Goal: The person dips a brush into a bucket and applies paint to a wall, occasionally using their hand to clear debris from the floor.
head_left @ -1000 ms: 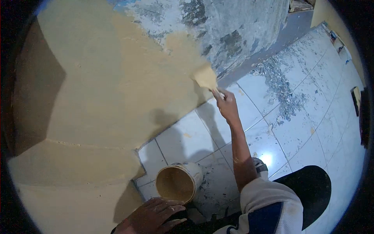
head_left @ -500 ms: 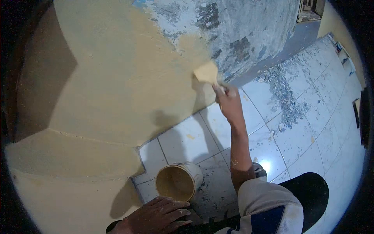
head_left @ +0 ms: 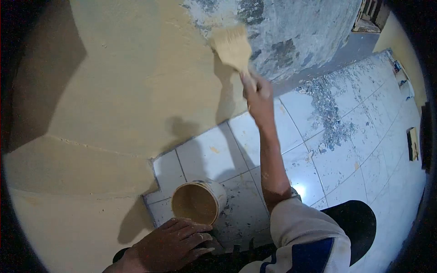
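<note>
My right hand (head_left: 258,98) is closed round the handle of a wide paintbrush (head_left: 232,48). Its bristles are coated in cream-yellow paint and lie against the wall, where the painted yellow area (head_left: 132,95) meets a scraped grey-blue patch (head_left: 302,27). Below, a paint bucket (head_left: 221,193) stands on the floor with its mouth facing me and its inside stained yellow. My left hand (head_left: 170,243) lies palm down beside the bucket's near rim, fingers stretched out and slightly apart, specked with paint.
Flakes of scraped paint (head_left: 334,123) are heaped on the white tiled floor (head_left: 287,125) along the wall's foot. A small block-like object (head_left: 412,144) lies at the far right. A barred opening (head_left: 368,16) shows at the top right, and a ledge (head_left: 82,168) juts out at left.
My right hand has moved the brush up the wall and slightly left, to the edge of the grey patch. The view has shifted a little; my left hand stays by the bucket.
</note>
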Demonstrator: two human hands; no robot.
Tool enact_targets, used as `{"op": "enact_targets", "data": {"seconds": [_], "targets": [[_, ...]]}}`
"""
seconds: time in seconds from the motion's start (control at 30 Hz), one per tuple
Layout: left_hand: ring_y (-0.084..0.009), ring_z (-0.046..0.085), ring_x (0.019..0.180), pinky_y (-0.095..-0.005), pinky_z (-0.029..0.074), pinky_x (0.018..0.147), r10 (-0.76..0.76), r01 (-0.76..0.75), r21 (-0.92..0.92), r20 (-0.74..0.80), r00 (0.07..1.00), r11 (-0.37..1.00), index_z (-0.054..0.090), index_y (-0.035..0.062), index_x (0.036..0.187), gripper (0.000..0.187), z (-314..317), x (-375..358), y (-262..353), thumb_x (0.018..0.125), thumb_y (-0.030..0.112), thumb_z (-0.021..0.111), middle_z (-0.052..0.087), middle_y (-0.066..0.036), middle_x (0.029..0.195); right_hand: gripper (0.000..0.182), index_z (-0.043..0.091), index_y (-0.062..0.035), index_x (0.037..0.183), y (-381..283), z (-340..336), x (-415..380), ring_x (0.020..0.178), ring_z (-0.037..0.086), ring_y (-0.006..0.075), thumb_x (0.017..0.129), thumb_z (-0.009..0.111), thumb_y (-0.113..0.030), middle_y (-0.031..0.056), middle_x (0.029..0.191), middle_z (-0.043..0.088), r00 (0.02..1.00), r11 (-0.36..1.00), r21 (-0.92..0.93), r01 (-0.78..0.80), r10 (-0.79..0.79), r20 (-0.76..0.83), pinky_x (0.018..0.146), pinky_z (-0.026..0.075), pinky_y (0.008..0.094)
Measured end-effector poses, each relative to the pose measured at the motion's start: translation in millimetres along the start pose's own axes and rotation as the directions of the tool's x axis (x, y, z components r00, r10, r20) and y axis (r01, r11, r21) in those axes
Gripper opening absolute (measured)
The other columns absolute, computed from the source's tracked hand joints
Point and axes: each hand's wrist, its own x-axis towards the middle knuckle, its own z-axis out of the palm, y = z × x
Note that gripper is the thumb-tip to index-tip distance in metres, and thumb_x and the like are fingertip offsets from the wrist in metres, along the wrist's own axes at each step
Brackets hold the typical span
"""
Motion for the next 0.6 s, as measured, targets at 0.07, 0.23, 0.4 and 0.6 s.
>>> {"op": "enact_targets", "data": {"seconds": [0.07,0.23,0.4,0.6], "targets": [[-0.0295,0.057,0.109,-0.0426,0.044,0.097,-0.012,0.012,-0.002,0.006,1.0,1.0,0.06,0.0081,0.115,0.036,-2.2,-0.6,2.4,0.091,0.035,0.058,0.063,-0.012,0.114,0.037,0.064,0.0048,0.105,70.5,12.4,-34.2,0.09,0.062,0.0385,0.089,0.062,-0.029,0.0256,0.098,0.065,0.993,0.992,-0.059,-0.112,0.114,0.029,0.08,0.048,0.0413],[-0.0285,0.058,0.109,-0.0416,0.045,0.097,0.019,-0.019,-0.03,-0.006,1.0,0.999,0.061,0.0088,0.114,0.033,1.4,3.0,4.0,0.091,0.033,0.059,0.063,-0.012,0.114,0.037,0.063,0.0029,0.108,179.5,7.9,-99.3,0.08,0.057,0.0306,0.09,0.06,-0.03,0.0202,0.089,0.059,0.889,0.887,-0.164,-0.432,0.449,0.086,0.071,0.046,0.0384],[-0.0274,0.058,0.109,-0.0395,0.045,0.097,-0.002,0.002,0.031,0.008,1.0,1.0,0.061,0.0098,0.114,0.034,0.4,1.1,14.0,0.09,0.034,0.06,0.064,-0.01,0.113,0.031,0.062,0.0,0.107,157.4,9.1,-95.9,0.053,0.05,0.0131,0.089,0.061,-0.025,0.0051,0.062,0.055,0.952,0.952,-0.176,-0.25,0.275,0.136,0.051,0.039,0.029],[-0.0283,0.06,0.106,-0.0416,0.048,0.094,0.035,-0.033,0.043,-0.046,0.998,0.999,0.06,0.0099,0.115,0.035,4.0,-4.2,13.1,0.09,0.034,0.061,0.064,-0.01,0.112,0.038,0.059,0.0028,0.112,-2.9,-1.7,-32.4,0.092,0.061,0.0386,0.089,0.06,-0.027,0.0246,0.1,0.062,0.973,0.99,-0.041,-0.131,0.137,0.188,0.079,0.048,0.0424]]}}
